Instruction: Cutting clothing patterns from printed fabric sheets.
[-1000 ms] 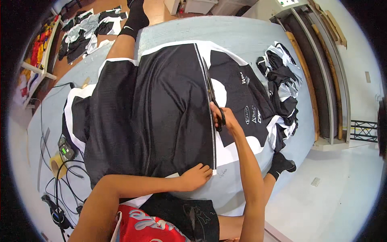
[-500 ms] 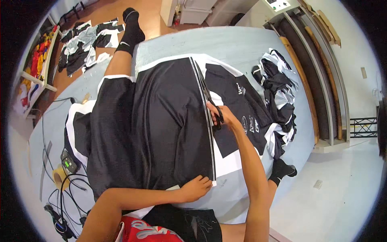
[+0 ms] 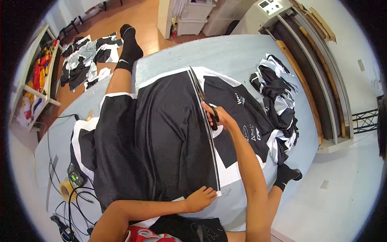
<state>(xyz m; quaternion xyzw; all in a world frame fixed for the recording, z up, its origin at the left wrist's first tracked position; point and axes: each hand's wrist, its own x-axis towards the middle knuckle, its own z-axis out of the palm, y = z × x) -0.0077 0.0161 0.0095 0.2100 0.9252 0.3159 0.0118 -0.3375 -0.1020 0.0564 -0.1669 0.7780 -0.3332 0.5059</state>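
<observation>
Panel: large black panel with white margins, spread over the middle of the table, rumpled, with a soft fold down its centre
Striped edge: narrow black-and-white band along the panel's right side, running far to near, fairly straight
Scissors: black scissors lying along the band's far half, tips near the far margin; blade gap too fine to tell
Right hand: right hand clamped on the scissor handles
Left hand: left hand on the panel's near right corner, fingers together and curled; pinching or only pressing, cannot tell
Step, judged: cutting along the band, left hand steadying the near end
Next move, judged: calls for blades lined up with the band, cloth kept taut, lower layer out of the bite
Under-layer: black printed piece with white margins, right of the band, close to the blades; snag risk, judged
Room: bare strip of pale blue table beyond the far margin; right side tighter, heaped cloth there
Left edge: tape roll, small device and cables crowd the near left
Far left: socked foot past the panel's far margin
</observation>
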